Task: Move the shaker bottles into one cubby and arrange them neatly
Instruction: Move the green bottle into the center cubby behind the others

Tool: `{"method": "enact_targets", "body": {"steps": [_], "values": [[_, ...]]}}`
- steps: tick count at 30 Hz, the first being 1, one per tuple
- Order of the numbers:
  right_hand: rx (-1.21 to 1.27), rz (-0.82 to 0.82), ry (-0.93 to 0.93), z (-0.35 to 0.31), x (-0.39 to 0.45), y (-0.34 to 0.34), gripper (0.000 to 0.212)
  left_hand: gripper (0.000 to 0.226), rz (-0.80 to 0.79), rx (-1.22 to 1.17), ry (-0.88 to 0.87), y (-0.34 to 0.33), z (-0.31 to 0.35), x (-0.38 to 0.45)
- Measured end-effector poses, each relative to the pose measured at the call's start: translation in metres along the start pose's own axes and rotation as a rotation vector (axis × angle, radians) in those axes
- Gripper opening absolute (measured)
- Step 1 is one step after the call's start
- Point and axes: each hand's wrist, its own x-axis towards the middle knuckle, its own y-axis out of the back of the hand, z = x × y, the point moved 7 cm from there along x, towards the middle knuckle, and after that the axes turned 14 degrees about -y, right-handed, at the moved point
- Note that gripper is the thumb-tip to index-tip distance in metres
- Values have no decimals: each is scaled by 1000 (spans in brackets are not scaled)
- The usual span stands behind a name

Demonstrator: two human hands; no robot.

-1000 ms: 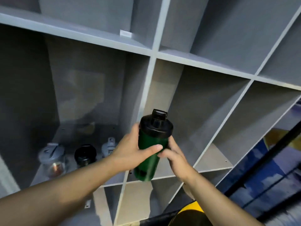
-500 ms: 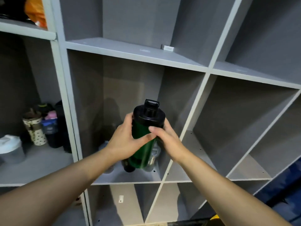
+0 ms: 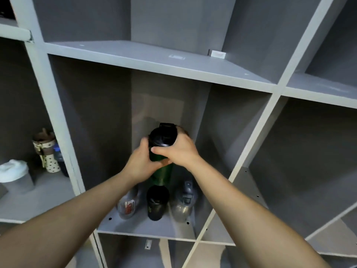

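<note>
Two bare forearms reach up and forward from the lower corners into the middle cubby [image 3: 146,227] of a grey shelf unit [image 3: 270,105], converging on one bottle. The left hand [image 3: 142,163] wraps the green bottle [image 3: 162,151] from the left, thumb up beside the lid and fingers curled round the body; the right hand [image 3: 178,149] clasps it from the right just under the lid, thumb across the front. Both hands are closed on the bottle, which is held upright, off the cubby floor and above the ones behind. It has a dark green, glossy body and a black domed lid with a flip cap at the top. Below and beyond the hands, three more shakers stand in a row on the cubby floor: a clear bottle [image 3: 128,206] with a red print at the left, partly hidden by the left forearm, a black bottle [image 3: 157,203] in the middle, and a grey bottle [image 3: 183,202] with a grey lid at the right. The three stand just beside one another. That makes four shakers in this cubby's space, one of each colour. In the cubby to the left, well apart, stand a white-lidded container [image 3: 13,176] and a dotted cup [image 3: 47,151], with something dark behind the cup that is too dim to tell.
</note>
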Motion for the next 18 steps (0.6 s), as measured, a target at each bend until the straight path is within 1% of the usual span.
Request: {"method": "enact_targets", "body": {"steps": [2, 6, 7, 9, 11, 12, 15, 16, 18], "values": [[17, -20, -18, 8, 25, -11, 94, 80, -51, 52, 33, -4, -17, 12], [-25, -59, -69, 29, 62, -42, 100, 77, -141, 179, 79, -6, -52, 27], [-41, -69, -90, 37, 69, -51, 100, 76, -166, 194, 89, -6, -61, 30], [-44, -108, -112, 51, 80, -68, 95, 71, -224, 198, 123, -9, -77, 34], [-5, -137, -156, 68, 93, -86, 93, 64, -259, 171, 165, -12, -92, 37], [-8, -145, -179, 76, 100, -97, 96, 63, -271, 162, 193, -14, -99, 36], [-75, -156, -233, 113, 131, -135, 115, 56, -316, 154, 218, -24, -121, 33], [-94, -167, -239, 117, 132, -142, 117, 54, -330, 167, 226, -26, -128, 31], [-111, -194, -233, 111, 125, -148, 113, 53, -338, 177, 239, -28, -143, 29]]}}
